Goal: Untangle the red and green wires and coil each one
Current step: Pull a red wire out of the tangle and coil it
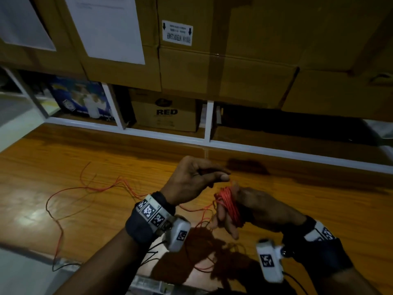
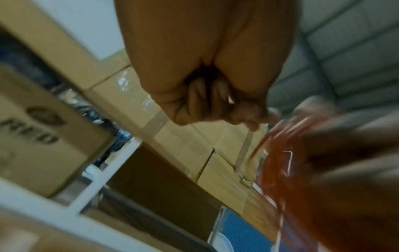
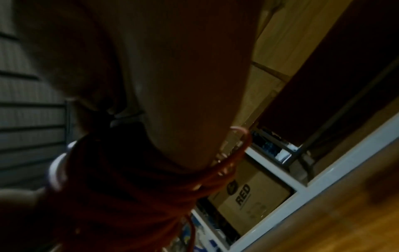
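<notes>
The red wire's coil (image 1: pixel 229 206) is wound in many turns around the fingers of my right hand (image 1: pixel 253 206), held above the wooden table. In the right wrist view the coil (image 3: pixel 155 192) wraps the dark hand. My left hand (image 1: pixel 197 179) hovers just above and left of the coil, thumb and fingertips pinched together on the red strand leading into it. In the left wrist view its curled fingers (image 2: pixel 215 95) meet the thumb beside the blurred coil (image 2: pixel 274 153). The loose red wire (image 1: pixel 63 191) trails left across the table. A darker thin wire (image 1: pixel 50 212) lies tangled with it; its colour is unclear.
The wooden table (image 1: pixel 127 158) ends at a white-framed shelf (image 1: pixel 209 124) along the back. A cardboard box marked RED (image 1: pixel 165 113) stands in it, and large cardboard boxes (image 1: pixel 234 60) are stacked above. The table's near edge (image 1: pixel 32 254) is at lower left.
</notes>
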